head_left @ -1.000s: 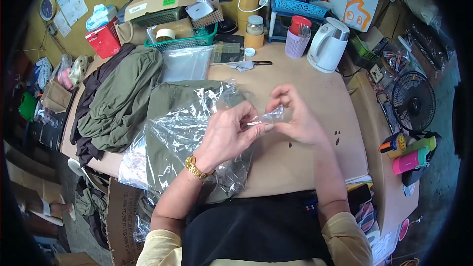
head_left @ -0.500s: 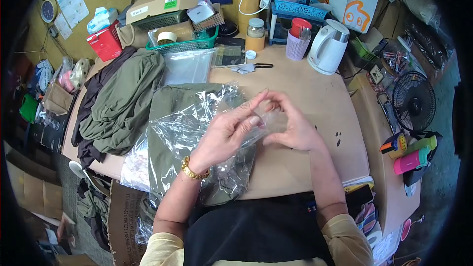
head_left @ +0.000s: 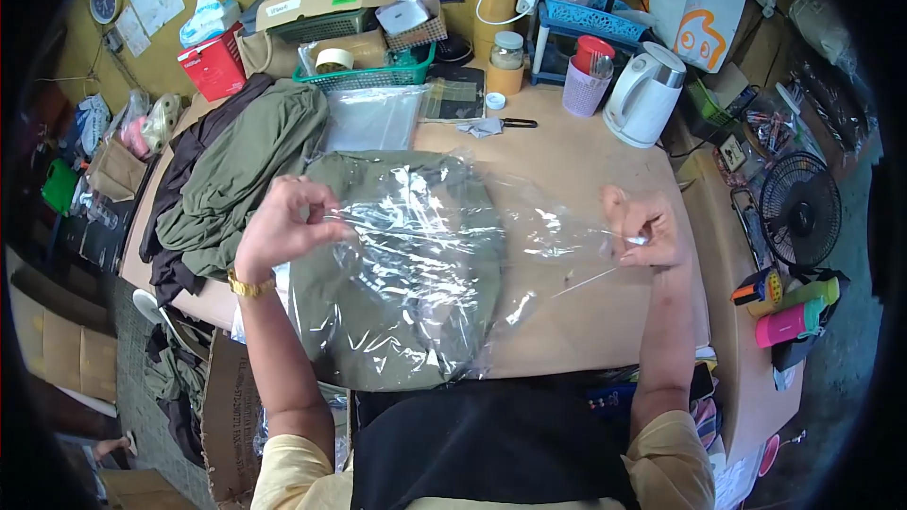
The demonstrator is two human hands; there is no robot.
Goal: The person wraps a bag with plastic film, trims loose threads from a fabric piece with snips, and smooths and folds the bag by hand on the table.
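Observation:
A clear plastic bag (head_left: 539,227) is stretched sideways between my two hands, above the table. My left hand (head_left: 283,227), with a gold watch on the wrist, pinches the bag's left side. On the right, my right hand (head_left: 647,229) has its fingers curled shut on the bag's other end. Beneath the plastic lies a folded olive-green garment (head_left: 378,340), its outline showing through the shiny film. Whether any of the garment is inside the bag, I cannot tell.
Crumpled olive garments (head_left: 241,170) pile up at the left. Flat clear bags (head_left: 373,118) lie behind. Thread snips (head_left: 518,123), a jar (head_left: 506,52), a purple cup (head_left: 583,85) and a white kettle (head_left: 645,94) stand toward the back. A black fan (head_left: 799,200) is at the right.
My hands have moved from close together at the centre to wide apart, left hand leftward and right hand rightward. The crumpled plastic between them is now spread out over the garment.

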